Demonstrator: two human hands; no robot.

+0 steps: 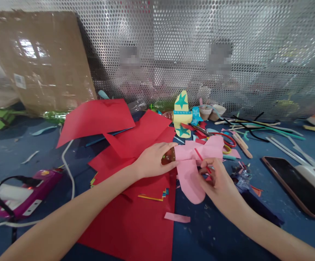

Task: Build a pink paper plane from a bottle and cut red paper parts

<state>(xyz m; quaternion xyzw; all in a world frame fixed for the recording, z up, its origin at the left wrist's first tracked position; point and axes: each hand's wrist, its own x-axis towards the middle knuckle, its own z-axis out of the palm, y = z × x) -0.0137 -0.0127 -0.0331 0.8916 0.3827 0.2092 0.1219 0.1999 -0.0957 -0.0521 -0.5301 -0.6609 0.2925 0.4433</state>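
Observation:
My left hand (152, 159) is wrapped round the end of a small brown bottle (169, 156), with thumb and fingers on either side. Pink paper (191, 181) covers the rest of the bottle, with a rounded wing hanging toward me and a tail-like shape at the right end. Between the fingertips of my right hand (215, 177) is a narrow red paper strip (199, 154), held over the pink body. Whether the strip touches the paper, I cannot tell. On the table in front lies a loose pink strip (177, 217).
Red paper sheets (135, 232) spread at centre left. Behind the hands are a yellow paper plane (183, 117) and red-handled scissors (228, 137). A phone (295, 186) lies right, a purple power strip (28, 195) left. A perforated metal panel (168, 32) and cardboard (45, 83) stand behind.

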